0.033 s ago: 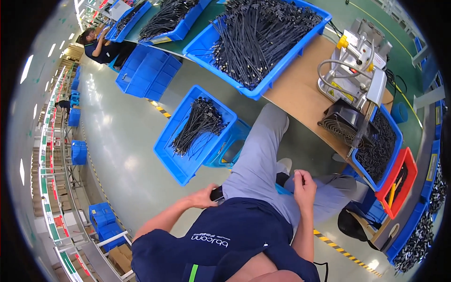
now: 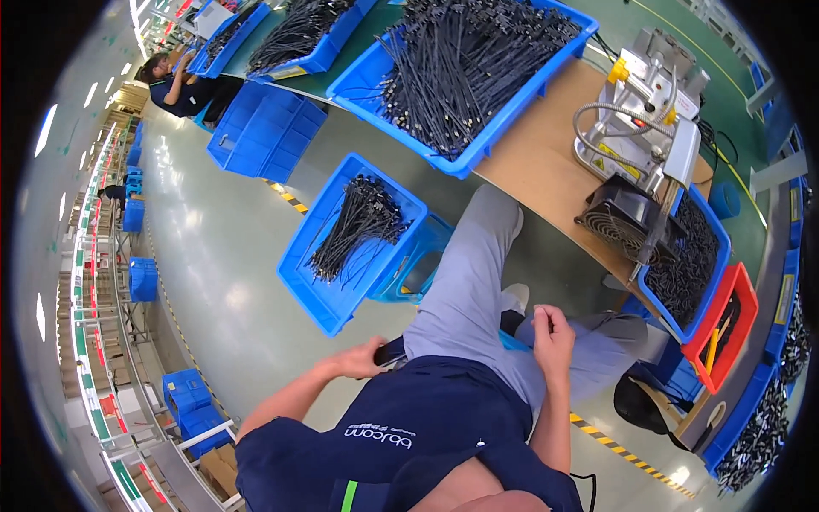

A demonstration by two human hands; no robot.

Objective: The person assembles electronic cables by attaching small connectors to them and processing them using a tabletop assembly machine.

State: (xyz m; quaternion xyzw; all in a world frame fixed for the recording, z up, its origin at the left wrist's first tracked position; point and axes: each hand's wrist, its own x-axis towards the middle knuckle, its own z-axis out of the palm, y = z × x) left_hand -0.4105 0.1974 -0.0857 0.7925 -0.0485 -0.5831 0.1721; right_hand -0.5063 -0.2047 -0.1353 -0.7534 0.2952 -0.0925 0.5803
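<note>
My left hand [image 2: 360, 358] is closed on a dark, flat object [image 2: 391, 352] at my hip, by the pocket; it looks like a phone, partly covered by my fingers. Above my right thigh, my right hand [image 2: 554, 337] is raised with the fingers curled together; whether anything is inside them is hidden. Ahead of my left hand, a blue tray [image 2: 294, 277] with a bundle of black cables [image 2: 363, 226] rests on a blue stool [image 2: 415, 266]. A larger blue bin [image 2: 465, 164] heaped with black cables [image 2: 461, 77] sits on the workbench [image 2: 546, 162].
A metal bench machine [image 2: 653, 128] with a black fan [image 2: 627, 218] stands at the right. Beside it are a blue bin of small black parts [image 2: 682, 264] and a red bin [image 2: 735, 341]. Stacked blue crates [image 2: 264, 128] stand at far left; a co-worker [image 2: 179, 90] sits beyond.
My left hand has shifted slightly left, and more of the dark object shows at my hip. The right hand stays almost still.
</note>
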